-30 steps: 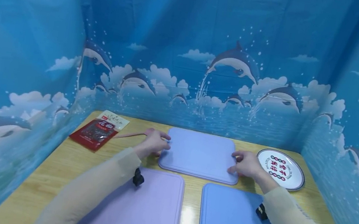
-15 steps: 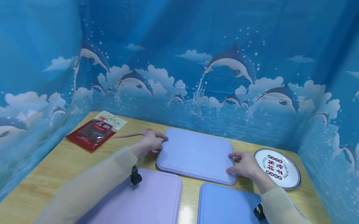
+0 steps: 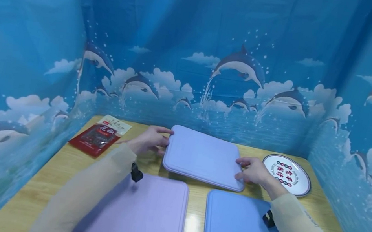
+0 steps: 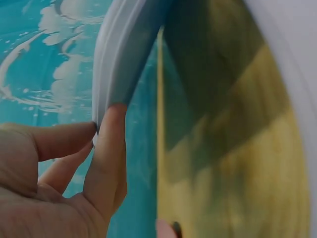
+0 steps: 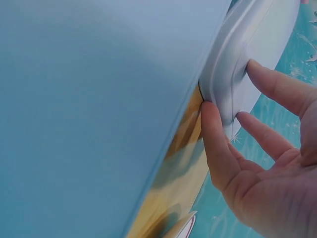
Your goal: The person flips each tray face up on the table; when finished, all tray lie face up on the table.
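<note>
Between my hands is a pale periwinkle rectangular mat (image 3: 203, 156) with rounded corners and a raised rim. My left hand (image 3: 148, 140) pinches its left edge and holds that side up off the table, so the mat tilts down to the right. In the left wrist view, thumb and fingers meet on the mat's edge (image 4: 111, 74), with bare wood and a shadow below. At the opposite end my right hand (image 3: 253, 171) holds the right edge, which stays low by the table. The right wrist view shows its thumb and fingers on either side of the mat's rim (image 5: 225, 74).
A lilac mat (image 3: 143, 213) and a blue mat (image 3: 244, 231) lie nearer on the wooden table (image 3: 195, 212). A red packet (image 3: 95, 139) lies far left. A round white plate (image 3: 288, 176) with red lettering sits beside my right hand. A dolphin-print curtain (image 3: 192, 73) surrounds the table.
My left hand has risen with the left side of the periwinkle mat, which lay flat a second ago and is now tilted. The right hand stays at the right edge.
</note>
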Motion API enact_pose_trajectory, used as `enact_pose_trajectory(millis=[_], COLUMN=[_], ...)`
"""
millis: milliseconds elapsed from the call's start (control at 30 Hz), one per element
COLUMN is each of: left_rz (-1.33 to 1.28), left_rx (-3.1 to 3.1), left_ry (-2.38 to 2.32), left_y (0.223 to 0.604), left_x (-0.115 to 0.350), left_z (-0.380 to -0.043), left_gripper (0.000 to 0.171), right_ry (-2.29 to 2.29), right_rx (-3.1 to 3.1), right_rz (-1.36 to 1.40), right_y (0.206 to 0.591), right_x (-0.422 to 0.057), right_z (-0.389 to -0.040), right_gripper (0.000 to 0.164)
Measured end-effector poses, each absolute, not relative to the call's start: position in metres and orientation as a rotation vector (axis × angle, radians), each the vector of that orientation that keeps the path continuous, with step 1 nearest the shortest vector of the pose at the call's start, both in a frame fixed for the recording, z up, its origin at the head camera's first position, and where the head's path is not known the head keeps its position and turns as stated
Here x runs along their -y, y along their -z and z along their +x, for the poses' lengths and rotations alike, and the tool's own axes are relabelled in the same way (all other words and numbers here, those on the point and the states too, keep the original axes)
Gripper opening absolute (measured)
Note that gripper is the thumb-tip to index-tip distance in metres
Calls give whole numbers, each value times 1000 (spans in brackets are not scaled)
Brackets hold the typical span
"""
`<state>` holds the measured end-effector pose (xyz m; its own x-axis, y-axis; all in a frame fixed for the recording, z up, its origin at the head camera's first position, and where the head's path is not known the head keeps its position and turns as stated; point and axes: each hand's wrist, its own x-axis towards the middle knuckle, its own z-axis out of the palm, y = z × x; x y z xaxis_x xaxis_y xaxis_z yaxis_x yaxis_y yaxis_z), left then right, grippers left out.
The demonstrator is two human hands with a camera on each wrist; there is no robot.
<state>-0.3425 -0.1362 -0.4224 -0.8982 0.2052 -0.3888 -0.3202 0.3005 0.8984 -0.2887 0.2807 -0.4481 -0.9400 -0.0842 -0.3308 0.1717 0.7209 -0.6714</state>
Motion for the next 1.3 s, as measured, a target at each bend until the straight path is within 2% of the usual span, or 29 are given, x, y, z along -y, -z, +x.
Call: enact_pose_trajectory(millis=[400,767,1300], left_rz=[15,45,111], left_rx=[-2058,-2066,-2030], left_ry=[-1730,-1794,-1865], left_y=[372,339,298], left_x=[136,131,125], left_z=[-341,-337,-337], left_gripper=[63,58,58], right_ry=[1169,1267,1387], right_rx=[-2525,-2412,-2276], right_rz=[-3,39,-82], right_y=[438,440,439], right_x=[-274,-268,-245], right_z=[-283,-285,-285], right_gripper=[72,73,76])
